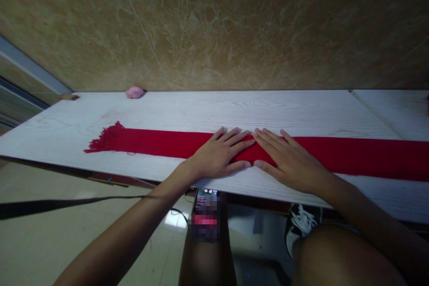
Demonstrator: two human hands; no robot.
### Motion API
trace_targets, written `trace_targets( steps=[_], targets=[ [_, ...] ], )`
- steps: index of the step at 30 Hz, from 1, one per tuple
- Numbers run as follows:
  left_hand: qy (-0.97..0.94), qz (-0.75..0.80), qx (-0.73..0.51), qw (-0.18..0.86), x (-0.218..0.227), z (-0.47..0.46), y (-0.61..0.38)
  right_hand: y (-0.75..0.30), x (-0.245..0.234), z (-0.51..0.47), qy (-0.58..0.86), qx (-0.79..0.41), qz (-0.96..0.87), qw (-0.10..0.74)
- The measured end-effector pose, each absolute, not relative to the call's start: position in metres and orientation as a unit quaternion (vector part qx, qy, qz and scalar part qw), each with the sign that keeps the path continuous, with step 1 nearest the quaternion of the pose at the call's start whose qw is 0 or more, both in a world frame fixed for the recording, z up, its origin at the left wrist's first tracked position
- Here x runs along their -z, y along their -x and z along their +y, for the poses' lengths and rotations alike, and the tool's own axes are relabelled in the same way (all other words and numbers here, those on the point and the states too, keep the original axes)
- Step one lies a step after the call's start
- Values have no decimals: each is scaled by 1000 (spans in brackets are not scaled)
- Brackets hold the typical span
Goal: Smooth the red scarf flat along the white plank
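Observation:
A red scarf (161, 143) lies stretched lengthwise along a white wood-grain table, folded into a long narrow band. Its fringed end (107, 137) fans out at the left, while the other end runs out of view at the right. My left hand (217, 154) rests flat on the scarf's middle with fingers spread. Beside it my right hand (288, 158) also lies flat on the cloth, fingers stretched toward the left hand. The fingertips of both hands nearly meet, and neither hand grips the fabric.
The white tabletop (214, 109) ends against a brown marbled wall (214, 31). A small pink object (134, 92) sits by the wall. Below the front edge, a phone (206, 210) rests on my leg. A black strap (73, 202) crosses at left, and a shoe (301, 223) shows under the table.

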State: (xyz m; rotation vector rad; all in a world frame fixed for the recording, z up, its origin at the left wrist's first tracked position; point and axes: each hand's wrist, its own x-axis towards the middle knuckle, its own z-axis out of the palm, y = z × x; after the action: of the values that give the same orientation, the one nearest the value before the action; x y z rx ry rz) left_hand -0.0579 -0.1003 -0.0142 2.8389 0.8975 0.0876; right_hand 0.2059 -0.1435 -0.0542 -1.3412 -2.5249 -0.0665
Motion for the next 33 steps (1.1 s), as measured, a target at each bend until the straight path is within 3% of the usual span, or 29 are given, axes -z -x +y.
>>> trace_targets(
  steps=[33],
  targets=[
    [-949, 306, -12, 82, 11, -100, 56, -206, 54, -143, 465, 23, -876, 129]
  ],
)
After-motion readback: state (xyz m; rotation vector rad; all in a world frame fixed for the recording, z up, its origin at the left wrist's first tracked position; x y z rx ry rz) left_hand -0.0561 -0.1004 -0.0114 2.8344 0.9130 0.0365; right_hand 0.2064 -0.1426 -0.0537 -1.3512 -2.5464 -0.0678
